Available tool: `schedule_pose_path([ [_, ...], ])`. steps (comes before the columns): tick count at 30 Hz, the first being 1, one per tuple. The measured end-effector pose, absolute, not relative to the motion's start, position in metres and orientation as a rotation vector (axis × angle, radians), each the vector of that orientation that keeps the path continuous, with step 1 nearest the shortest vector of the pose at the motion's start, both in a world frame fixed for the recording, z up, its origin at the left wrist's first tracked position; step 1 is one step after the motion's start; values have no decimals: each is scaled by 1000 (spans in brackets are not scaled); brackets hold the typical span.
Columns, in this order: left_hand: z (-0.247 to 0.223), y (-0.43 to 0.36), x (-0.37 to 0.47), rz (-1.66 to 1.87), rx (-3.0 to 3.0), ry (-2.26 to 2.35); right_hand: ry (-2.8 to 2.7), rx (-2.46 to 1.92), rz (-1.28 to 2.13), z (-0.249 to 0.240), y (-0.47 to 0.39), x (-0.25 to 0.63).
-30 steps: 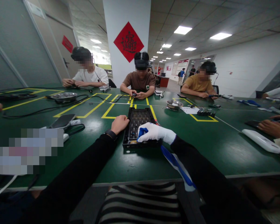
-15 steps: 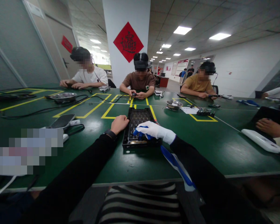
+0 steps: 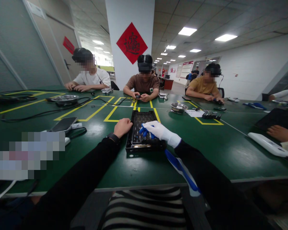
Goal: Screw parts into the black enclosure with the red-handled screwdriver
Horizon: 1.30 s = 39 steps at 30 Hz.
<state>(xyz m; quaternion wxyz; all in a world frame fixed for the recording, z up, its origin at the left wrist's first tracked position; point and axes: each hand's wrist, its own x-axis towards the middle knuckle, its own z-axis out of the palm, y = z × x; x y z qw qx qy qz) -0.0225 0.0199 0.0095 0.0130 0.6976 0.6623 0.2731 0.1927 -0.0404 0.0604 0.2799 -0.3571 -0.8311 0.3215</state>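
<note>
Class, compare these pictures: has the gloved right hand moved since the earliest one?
Yes. Judged against the near rim of the rectangular black tray, the gloved right hand has shifted toward the far end, leaving more of that rim uncovered.

Case (image 3: 130, 140) of matt plastic, glove (image 3: 163, 132) of cloth with smooth blue coating, table (image 3: 139, 172) smooth and glossy, bowl (image 3: 179, 110) of shiny metal

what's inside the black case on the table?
Inside the black case: a dark, speckled surface and a pale strip along the near edge. The gloved right hand covers part of the right side; anything beneath the speckled surface is hidden.
</note>
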Motion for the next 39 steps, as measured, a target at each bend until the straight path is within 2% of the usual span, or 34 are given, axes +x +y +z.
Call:
schedule_pose_path([
  [6,11,21,-26,958,2150,2065,-1972,-1042,670,58,-29,195],
  [11,13,22,-24,1071,2320,1869,-1750,-1128,605,57,-19,201],
  [20,17,15,-12,903,2634,1594,-1650,-1154,478,47,-7,205],
  [28,24,10,-10,679,2729,1614,-1664,-1181,511,51,-7,200],
  [39,27,10,-11,672,2736,1591,-1674,-1157,705,43,0,195],
])
